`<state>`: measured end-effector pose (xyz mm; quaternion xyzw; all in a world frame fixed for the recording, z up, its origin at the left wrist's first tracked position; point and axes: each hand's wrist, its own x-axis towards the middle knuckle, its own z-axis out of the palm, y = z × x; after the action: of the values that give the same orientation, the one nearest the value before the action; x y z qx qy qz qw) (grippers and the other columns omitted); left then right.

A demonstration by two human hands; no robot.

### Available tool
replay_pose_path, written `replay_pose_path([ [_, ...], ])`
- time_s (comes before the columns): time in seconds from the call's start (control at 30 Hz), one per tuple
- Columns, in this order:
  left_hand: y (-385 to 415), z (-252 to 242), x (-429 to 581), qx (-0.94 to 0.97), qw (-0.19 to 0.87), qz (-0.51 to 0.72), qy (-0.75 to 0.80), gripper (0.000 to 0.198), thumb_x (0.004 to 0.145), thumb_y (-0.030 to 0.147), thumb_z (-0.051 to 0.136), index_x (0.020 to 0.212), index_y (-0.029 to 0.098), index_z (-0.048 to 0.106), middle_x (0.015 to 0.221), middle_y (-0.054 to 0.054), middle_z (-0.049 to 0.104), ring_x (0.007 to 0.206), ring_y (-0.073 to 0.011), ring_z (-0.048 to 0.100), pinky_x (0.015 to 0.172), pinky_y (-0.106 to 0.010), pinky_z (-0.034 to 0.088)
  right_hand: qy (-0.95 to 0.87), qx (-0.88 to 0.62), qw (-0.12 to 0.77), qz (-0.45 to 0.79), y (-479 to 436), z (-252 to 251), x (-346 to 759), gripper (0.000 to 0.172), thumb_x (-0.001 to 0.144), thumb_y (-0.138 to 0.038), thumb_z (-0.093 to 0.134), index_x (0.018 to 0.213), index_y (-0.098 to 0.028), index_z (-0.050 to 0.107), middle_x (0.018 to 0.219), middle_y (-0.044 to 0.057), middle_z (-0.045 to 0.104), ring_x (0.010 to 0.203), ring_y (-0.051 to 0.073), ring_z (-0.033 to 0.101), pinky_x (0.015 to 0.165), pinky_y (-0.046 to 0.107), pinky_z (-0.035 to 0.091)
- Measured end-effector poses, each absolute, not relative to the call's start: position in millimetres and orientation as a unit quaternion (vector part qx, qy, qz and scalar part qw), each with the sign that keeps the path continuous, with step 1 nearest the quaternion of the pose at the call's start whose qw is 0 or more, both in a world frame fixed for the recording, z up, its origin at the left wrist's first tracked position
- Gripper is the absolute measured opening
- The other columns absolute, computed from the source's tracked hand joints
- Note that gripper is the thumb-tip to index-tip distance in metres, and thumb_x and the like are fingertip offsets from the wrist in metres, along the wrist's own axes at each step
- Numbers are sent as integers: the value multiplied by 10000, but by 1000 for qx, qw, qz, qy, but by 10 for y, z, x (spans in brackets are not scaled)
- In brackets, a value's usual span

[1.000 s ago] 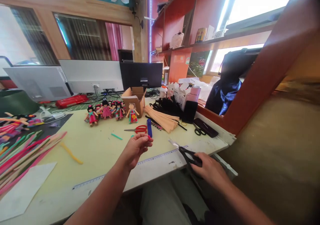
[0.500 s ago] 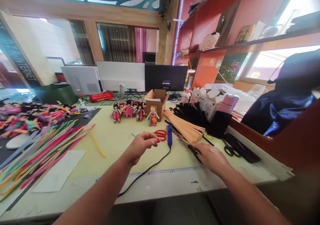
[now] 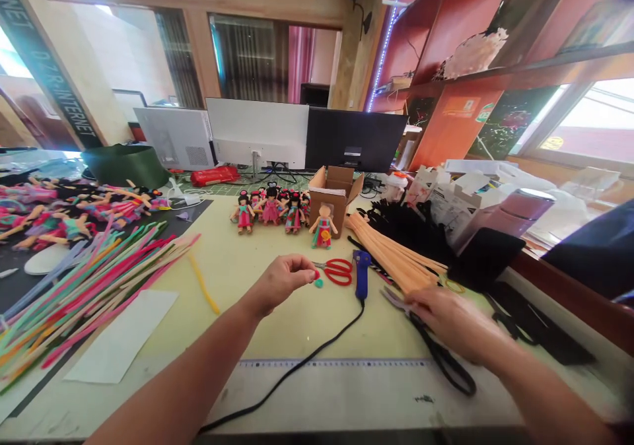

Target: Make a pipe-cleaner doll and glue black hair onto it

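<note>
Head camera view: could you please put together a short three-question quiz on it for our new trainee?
1. True or false: the right hand rests on the black scissors.
2. What do the fingers of the left hand pinch? A) a small red piece B) a doll C) a ruler
3. What colour is the corded tool lying beside the red scissors?
Key: 1 true; 2 A; 3 blue.
</note>
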<state>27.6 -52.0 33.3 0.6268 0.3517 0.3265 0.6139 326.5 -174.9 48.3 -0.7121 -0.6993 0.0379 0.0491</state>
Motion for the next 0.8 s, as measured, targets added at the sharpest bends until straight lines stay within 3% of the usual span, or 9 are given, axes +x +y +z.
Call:
replay_pose_path([
  [0.07, -475, 322, 282, 645, 597, 318, 355, 174, 714, 306, 645, 750, 136, 632, 696, 1, 563, 667, -115, 463, 658, -259, 351, -730, -659, 144, 110, -1518, 587, 2907, 249, 898, -251, 470, 961, -240, 710, 976, 54, 721, 901, 210, 651, 797, 310, 460],
  [0.13, -434, 310, 267, 662, 578, 314, 358, 173, 725, 306, 624, 755, 135, 627, 683, 9, 541, 646, -108, 439, 630, -252, 337, -740, -613, 236, 144, -1283, 614, 2530, 236, 907, -273, 480, 945, -234, 710, 941, 39, 717, 861, 183, 646, 766, 283, 465],
  [0.23, -361, 276, 219, 682, 550, 315, 365, 177, 737, 308, 605, 767, 135, 623, 667, 19, 519, 618, -101, 410, 590, -243, 318, -740, -581, 300, 154, -995, 546, 2130, 159, 865, -249, 566, 917, -220, 713, 892, 28, 704, 792, 164, 634, 706, 266, 453],
  [0.47, -182, 141, 149, 710, 496, 307, 396, 138, 748, 273, 568, 751, 144, 618, 652, 32, 523, 597, -94, 410, 559, -225, 325, -759, -555, 305, 154, -634, 348, 1928, 76, 815, -210, 650, 779, -212, 716, 738, 0, 657, 653, 130, 587, 599, 244, 393],
  [0.63, -144, 57, 128, 746, 454, 289, 393, 90, 730, 212, 553, 720, 153, 620, 707, 16, 593, 690, -117, 498, 647, -225, 386, -785, -530, 283, 151, -552, 205, 1926, 99, 821, -142, 616, 785, -188, 696, 728, 15, 629, 678, 141, 576, 606, 251, 388],
  [0.8, -139, 9, 107, 748, 476, 258, 383, 80, 732, 201, 554, 737, 160, 623, 725, 16, 606, 694, -118, 518, 651, -223, 395, -814, -488, 281, 142, -570, 117, 1962, 107, 821, -108, 602, 758, -176, 654, 724, 18, 618, 700, 144, 570, 626, 247, 397],
])
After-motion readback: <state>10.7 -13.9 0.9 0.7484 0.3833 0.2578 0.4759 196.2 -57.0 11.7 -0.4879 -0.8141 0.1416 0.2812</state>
